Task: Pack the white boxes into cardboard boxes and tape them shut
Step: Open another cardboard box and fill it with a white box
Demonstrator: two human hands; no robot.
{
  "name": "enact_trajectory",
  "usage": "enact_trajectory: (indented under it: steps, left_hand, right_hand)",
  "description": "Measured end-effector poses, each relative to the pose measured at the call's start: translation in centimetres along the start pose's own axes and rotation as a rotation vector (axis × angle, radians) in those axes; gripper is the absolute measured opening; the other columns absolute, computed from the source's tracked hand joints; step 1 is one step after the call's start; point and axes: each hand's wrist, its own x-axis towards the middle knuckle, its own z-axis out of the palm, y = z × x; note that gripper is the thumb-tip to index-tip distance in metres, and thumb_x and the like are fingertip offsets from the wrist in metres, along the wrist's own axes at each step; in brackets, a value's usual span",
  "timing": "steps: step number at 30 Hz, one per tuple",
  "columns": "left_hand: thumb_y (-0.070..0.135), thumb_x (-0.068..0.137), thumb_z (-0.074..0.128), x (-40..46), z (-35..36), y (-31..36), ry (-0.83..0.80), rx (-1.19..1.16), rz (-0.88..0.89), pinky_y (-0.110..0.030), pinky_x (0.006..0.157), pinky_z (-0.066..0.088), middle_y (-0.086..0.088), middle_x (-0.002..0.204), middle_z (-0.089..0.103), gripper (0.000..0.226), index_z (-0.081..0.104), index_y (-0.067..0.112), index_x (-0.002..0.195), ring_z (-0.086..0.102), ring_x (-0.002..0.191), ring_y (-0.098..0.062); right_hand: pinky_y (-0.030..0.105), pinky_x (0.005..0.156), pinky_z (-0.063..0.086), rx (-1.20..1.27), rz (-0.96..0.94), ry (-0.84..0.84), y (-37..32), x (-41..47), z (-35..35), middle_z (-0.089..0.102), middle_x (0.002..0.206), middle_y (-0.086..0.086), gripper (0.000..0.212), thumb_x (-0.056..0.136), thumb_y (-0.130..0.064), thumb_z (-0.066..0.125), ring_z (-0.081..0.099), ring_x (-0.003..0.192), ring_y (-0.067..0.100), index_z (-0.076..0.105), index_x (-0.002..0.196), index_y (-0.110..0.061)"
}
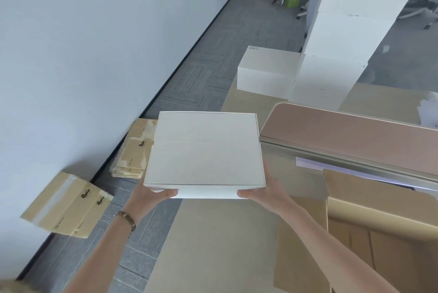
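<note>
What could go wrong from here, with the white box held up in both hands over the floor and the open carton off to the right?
1. The white box is gripped only at its near corners by the left hand and right hand; its far end is unsupported and might tip or slip.
2. The open cardboard box has an upright flap facing the load, which could catch the box on the way in.
</note>
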Motion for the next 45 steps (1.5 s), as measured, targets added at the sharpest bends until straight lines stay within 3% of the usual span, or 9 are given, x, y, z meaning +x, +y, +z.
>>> enact_trajectory:
  steps: [11,13,17,21,25,31,37,41,45]
  left_hand:
    - [0.044,0.052,0.095,-7.2,8.9,8.2,-0.065,-0.013,0.14,-0.033,0.096,0.05,0.017,0.11,0.072,0.079,0.062,0.032,0.123,0.064,0.108,-0.005]
    - [0.037,0.055,0.096,-9.1,12.3,10.1,-0.078,-0.026,0.182,-0.028,0.095,0.048,0.017,0.11,0.07,0.079,0.057,0.034,0.125,0.062,0.107,-0.002]
    - [0.038,0.056,0.095,-12.2,19.0,12.6,-0.18,-0.021,0.276,-0.02,0.091,0.047,0.021,0.115,0.07,0.083,0.057,0.033,0.129,0.062,0.111,0.003]
    - [0.019,0.065,0.093,-15.5,25.0,14.4,-0.255,-0.044,0.339,-0.018,0.089,0.048,0.029,0.118,0.065,0.084,0.049,0.037,0.135,0.059,0.112,0.01]
    - [0.033,0.064,0.091,-18.5,30.3,13.9,-0.308,-0.011,0.318,-0.032,0.098,0.049,0.026,0.122,0.065,0.083,0.05,0.041,0.136,0.06,0.116,0.004]
    - [0.01,0.07,0.089,-22.0,34.8,12.3,-0.288,0.022,0.223,-0.015,0.082,0.05,0.033,0.096,0.07,0.055,0.061,0.039,0.108,0.064,0.09,0.015]
    - [0.022,0.066,0.093,-22.9,35.2,9.9,-0.291,0.068,0.146,-0.01,0.073,0.048,0.019,0.097,0.075,0.058,0.065,0.029,0.117,0.069,0.093,0.001]
    - [0.053,0.051,0.093,-22.6,35.0,9.0,-0.304,0.104,0.121,-0.013,0.074,0.05,0.02,0.094,0.074,0.077,0.064,0.031,0.119,0.068,0.088,0.0]
    - [0.036,0.061,0.093,-22.3,35.0,8.5,-0.295,0.13,0.134,-0.007,0.073,0.046,0.021,0.103,0.072,0.073,0.058,0.033,0.125,0.065,0.098,0.002]
  right_hand:
    - [0.024,0.09,0.05,-0.028,-0.043,0.215,1.9,-13.4,-10.9,0.062,0.107,-0.039,0.111,0.072,-0.029,0.081,0.06,0.106,0.0,0.003,0.133,-0.078]
    - [0.012,0.078,0.048,-0.017,-0.043,0.263,3.5,-16.4,-13.4,0.058,0.106,-0.045,0.11,0.073,-0.027,0.081,0.059,0.102,-0.007,0.003,0.132,-0.079]
    - [0.012,0.071,0.048,-0.019,-0.044,0.362,7.1,-22.4,-18.2,0.059,0.113,-0.038,0.108,0.073,-0.021,0.082,0.059,0.105,-0.005,0.012,0.139,-0.069]
    - [-0.002,0.064,0.041,-0.036,0.025,0.426,10.7,-28.0,-22.3,0.054,0.098,-0.05,0.105,0.076,-0.02,0.08,0.053,0.093,-0.023,0.008,0.133,-0.072]
    - [0.012,0.075,0.049,-0.037,0.107,0.442,14.6,-31.9,-25.1,0.057,0.102,-0.046,0.105,0.072,-0.024,0.079,0.058,0.092,-0.016,0.014,0.141,-0.068]
    - [0.004,0.064,0.044,-0.02,0.128,0.402,18.9,-34.9,-25.7,0.058,0.107,-0.042,0.108,0.072,-0.023,0.078,0.057,0.09,-0.018,0.009,0.138,-0.072]
    - [0.02,0.08,0.051,-0.006,0.133,0.384,21.3,-35.5,-24.8,0.056,0.109,-0.044,0.108,0.071,-0.026,0.079,0.058,0.103,-0.008,0.008,0.134,-0.077]
    - [0.02,0.083,0.051,-0.005,0.152,0.365,22.1,-35.1,-24.1,0.055,0.106,-0.047,0.109,0.07,-0.026,0.08,0.058,0.102,-0.007,0.004,0.126,-0.081]
    - [0.011,0.08,0.046,0.008,0.181,0.364,23.3,-34.8,-23.2,0.059,0.113,-0.038,0.103,0.068,-0.031,0.083,0.056,0.108,-0.007,0.012,0.13,-0.074]
